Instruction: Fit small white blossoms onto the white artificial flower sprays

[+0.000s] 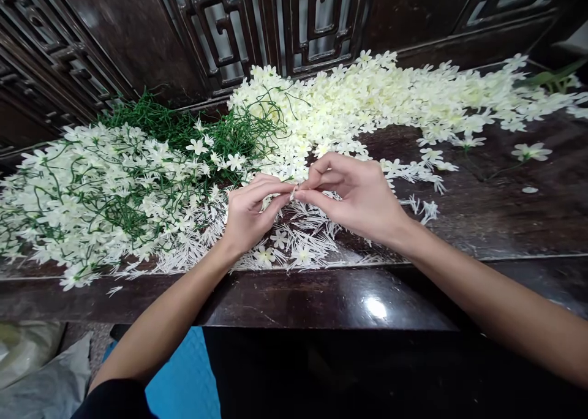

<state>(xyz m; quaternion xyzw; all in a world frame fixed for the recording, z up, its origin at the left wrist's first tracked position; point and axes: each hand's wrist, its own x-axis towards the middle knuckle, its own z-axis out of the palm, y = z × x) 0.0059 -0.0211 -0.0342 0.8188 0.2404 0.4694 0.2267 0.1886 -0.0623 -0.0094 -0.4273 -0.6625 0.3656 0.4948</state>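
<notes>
1 small white piece (293, 195) is being pinched by the left hand (250, 211) and right hand (356, 192) above white stalks (316, 238) on the counter (496, 207).

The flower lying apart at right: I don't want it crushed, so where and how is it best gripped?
Probably pinch the thin stem just left of the flower, coming from the near side: it trails leftward over dark wood, while the petals spread wide and look delicate.

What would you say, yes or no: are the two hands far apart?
No, the left hand and the right hand nearly meet at their fingertips, by a small white piece.
</notes>
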